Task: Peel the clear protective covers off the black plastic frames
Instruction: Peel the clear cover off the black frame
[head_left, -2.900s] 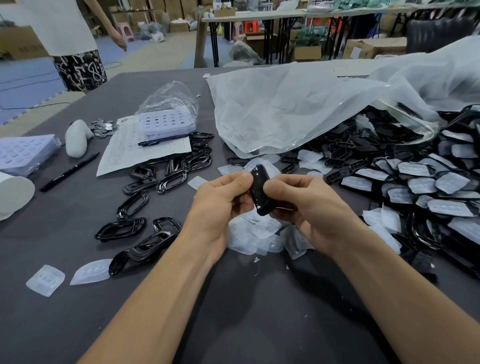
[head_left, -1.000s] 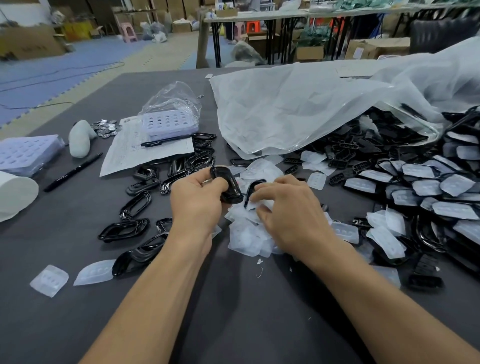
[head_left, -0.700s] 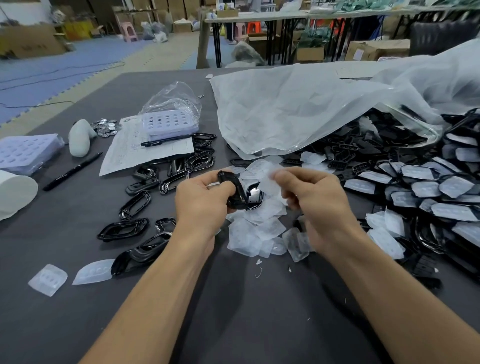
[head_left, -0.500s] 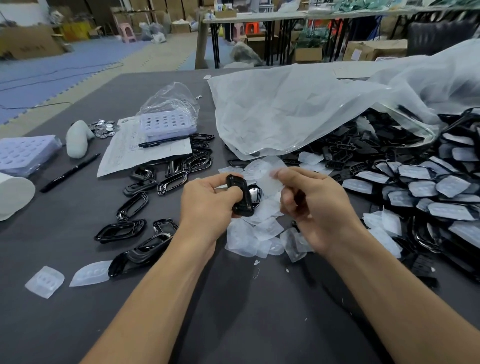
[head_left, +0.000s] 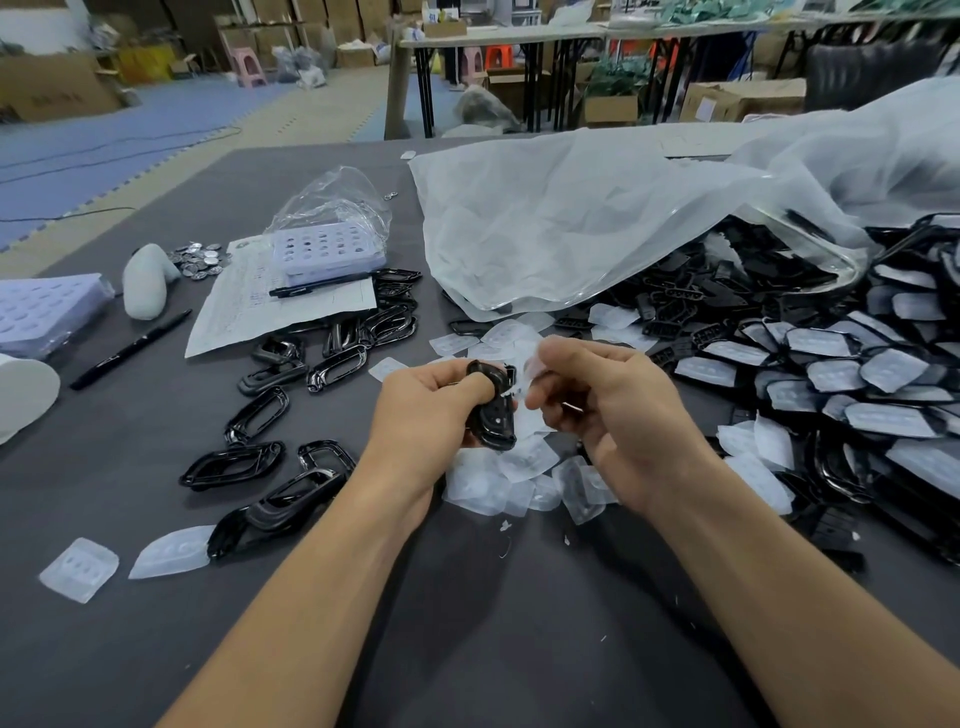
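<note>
We are partway: bare frames (head_left: 332, 370) lie at our left, shed covers (head_left: 488, 488) under our hands, yet a big heap of covered frames (head_left: 852, 375) waits at right. Our left hand (head_left: 426, 410) grips a glossy black frame (head_left: 494, 422) above the table (head_left: 467, 649); our right hand (head_left: 618, 415) pinches its thin, cloudy cover (head_left: 534, 364) beside it.

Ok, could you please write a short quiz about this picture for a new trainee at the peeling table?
1. Multiple choice: the left hand grips A) scissors, B) a black frame, C) a knife.
2. True or false: the right hand is open and holds nothing.
3. Fill in: the covered frames are heaped on the person's ___ side.

Key: 1 B. 2 False: its fingers pinch a clear cover. 3 Right.
</note>
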